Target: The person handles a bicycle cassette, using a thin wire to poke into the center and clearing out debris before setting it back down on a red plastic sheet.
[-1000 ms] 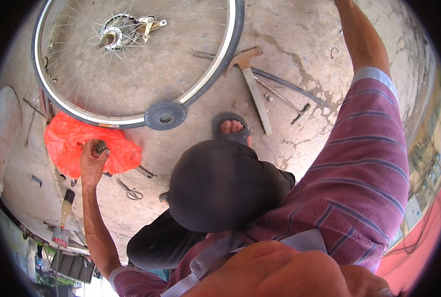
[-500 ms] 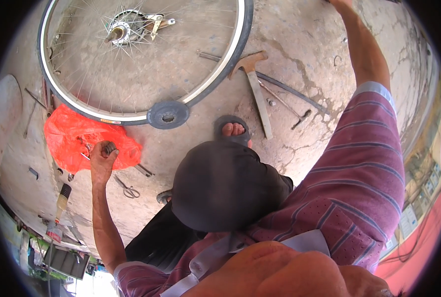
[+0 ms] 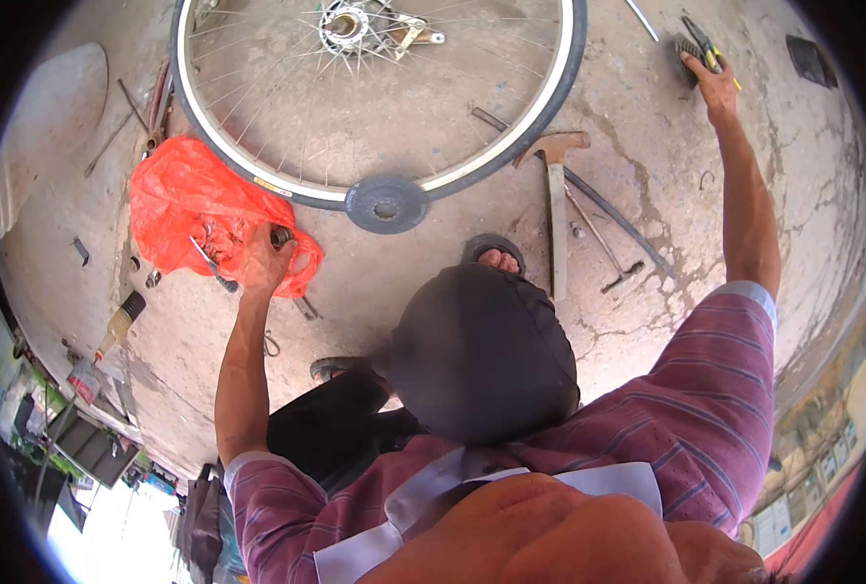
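Note:
My left hand [image 3: 267,261] is over the right side of a crumpled red plastic bag [image 3: 175,200], its fingers closed round a small dark ring-shaped metal part [image 3: 280,237]. Beside that hand a slim tool with a dark end [image 3: 227,283] lies on the bag. Far out to the right, my right hand [image 3: 717,92] grips a dark, ridged round piece [image 3: 687,60] that looks like a sprocket. Pliers with yellow handles [image 3: 713,56] lie against the same hand; whether the fingers hold them too is unclear.
A spoked bicycle wheel [image 3: 574,83] lies flat ahead, a black disc [image 3: 386,204] at its near rim. Right of it are a hammer [image 3: 557,195], a dark bar [image 3: 620,222] and a thin T-handled tool [image 3: 608,248]. A brush [image 3: 122,321] lies at left, near a pale panel [image 3: 54,127].
My right hand, mostly out of frame before, now shows at the ridged piece and pliers. The left hand, still closed, lies further over the bag's right side. The whole view has shifted.

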Demonstrator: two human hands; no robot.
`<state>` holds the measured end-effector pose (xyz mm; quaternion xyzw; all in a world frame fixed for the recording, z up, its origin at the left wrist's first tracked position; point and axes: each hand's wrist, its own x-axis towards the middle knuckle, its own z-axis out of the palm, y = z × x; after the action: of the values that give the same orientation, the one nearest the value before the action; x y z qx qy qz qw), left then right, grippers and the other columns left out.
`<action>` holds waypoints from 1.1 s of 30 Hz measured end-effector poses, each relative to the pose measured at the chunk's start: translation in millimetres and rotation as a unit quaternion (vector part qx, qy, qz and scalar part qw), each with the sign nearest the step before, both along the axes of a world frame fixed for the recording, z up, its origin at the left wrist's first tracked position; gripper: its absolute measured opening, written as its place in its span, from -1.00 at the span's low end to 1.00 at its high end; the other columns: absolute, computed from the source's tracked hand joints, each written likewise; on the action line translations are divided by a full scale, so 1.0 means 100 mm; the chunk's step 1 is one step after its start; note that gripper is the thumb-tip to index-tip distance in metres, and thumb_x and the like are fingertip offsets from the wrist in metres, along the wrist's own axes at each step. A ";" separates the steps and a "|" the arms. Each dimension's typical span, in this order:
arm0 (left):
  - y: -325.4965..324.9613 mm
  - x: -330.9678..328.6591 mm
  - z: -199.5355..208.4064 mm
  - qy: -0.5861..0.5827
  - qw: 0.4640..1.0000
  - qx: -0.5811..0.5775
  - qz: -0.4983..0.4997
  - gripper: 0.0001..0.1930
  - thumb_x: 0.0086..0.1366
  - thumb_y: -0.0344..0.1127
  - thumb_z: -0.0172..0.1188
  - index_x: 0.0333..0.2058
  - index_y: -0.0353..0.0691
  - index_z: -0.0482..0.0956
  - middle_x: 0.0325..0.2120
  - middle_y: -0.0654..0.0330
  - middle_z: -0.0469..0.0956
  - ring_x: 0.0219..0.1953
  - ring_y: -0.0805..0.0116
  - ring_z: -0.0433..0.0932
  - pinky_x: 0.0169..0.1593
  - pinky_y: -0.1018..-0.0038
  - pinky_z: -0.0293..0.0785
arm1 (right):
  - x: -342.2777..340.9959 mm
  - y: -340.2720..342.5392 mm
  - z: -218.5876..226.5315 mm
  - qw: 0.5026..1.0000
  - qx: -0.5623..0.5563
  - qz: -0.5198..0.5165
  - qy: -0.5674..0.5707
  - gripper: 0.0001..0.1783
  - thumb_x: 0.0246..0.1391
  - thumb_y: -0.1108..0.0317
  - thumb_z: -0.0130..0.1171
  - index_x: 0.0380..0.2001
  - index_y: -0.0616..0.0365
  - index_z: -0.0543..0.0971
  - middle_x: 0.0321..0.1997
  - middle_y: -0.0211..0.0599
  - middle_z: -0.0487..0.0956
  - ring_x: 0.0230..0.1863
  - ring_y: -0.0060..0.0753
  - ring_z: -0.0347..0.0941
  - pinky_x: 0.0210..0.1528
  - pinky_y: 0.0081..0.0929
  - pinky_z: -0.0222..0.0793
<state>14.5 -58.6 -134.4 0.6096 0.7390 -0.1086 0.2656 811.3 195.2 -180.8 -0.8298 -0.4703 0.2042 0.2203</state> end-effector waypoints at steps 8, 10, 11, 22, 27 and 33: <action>-0.24 -0.04 -0.05 -0.059 0.995 0.046 0.071 -0.62 0.10 -0.25 0.39 -0.14 -0.27 0.53 -0.23 -0.05 0.61 -0.16 -0.01 0.61 -0.06 0.21 0.52 | -0.54 -0.37 0.16 0.911 -0.056 -0.072 0.402 -0.59 0.03 -0.03 0.36 -0.18 0.00 0.58 -0.47 -0.51 0.50 -0.46 -0.59 0.37 -0.41 -0.52 0.27; -0.27 -0.07 -0.02 -0.086 0.992 0.060 0.068 -0.57 0.10 -0.28 0.37 -0.05 -0.26 0.52 -0.17 -0.03 0.61 -0.09 0.04 0.61 0.00 0.25 0.51 | -0.67 -0.43 0.21 0.888 -0.063 -0.075 0.450 -0.60 0.10 -0.02 0.30 -0.09 -0.05 0.58 -0.42 -0.54 0.54 -0.41 -0.60 0.39 -0.36 -0.55 0.24; -0.28 -0.11 0.00 -0.084 0.992 0.065 0.072 -0.57 0.10 -0.28 0.37 -0.05 -0.26 0.52 -0.17 -0.03 0.61 -0.09 0.04 0.61 0.00 0.25 0.51 | -0.72 -0.45 0.24 0.887 -0.061 -0.069 0.452 -0.60 0.10 -0.02 0.30 -0.09 -0.05 0.58 -0.42 -0.54 0.54 -0.41 -0.60 0.39 -0.36 -0.55 0.24; 0.72 -0.31 1.87 -0.146 0.987 0.071 0.006 -0.32 0.16 -0.05 0.39 0.16 -0.32 0.42 -0.04 -0.04 0.57 0.03 0.16 0.57 0.11 0.32 0.50 | -2.83 -0.44 1.79 0.838 -0.135 0.279 0.449 -0.19 0.07 0.15 0.31 0.36 0.12 0.28 -0.05 -0.49 0.52 -0.14 -0.67 0.36 -0.07 -0.63 0.22; 0.62 -0.09 2.40 -0.327 0.941 0.087 -0.004 -0.25 0.16 -0.03 0.41 0.23 -0.31 0.36 0.06 -0.04 0.52 0.13 0.15 0.50 0.19 0.31 0.43 | -4.28 -0.66 2.64 0.757 -0.210 0.526 0.327 -0.09 -0.03 0.11 0.37 0.38 0.05 0.25 0.01 -0.27 0.47 -0.01 -0.50 0.38 0.13 -0.48 0.24; 0.09 -0.32 2.23 -0.511 0.857 0.050 -0.037 0.04 0.03 0.14 0.43 0.35 -0.31 0.15 0.25 -0.05 0.33 0.31 0.13 0.30 0.36 0.22 0.20 | -5.92 -1.26 3.41 0.665 -0.292 0.650 0.224 -0.02 -0.15 0.27 0.36 0.39 0.09 0.20 -0.05 -0.25 0.52 -0.11 -0.46 0.48 -0.08 -0.53 0.41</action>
<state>-17.3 -50.1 88.5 0.6189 0.4802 0.2461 0.5708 219.0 69.1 159.7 -0.2652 -0.7434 0.6017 -0.1229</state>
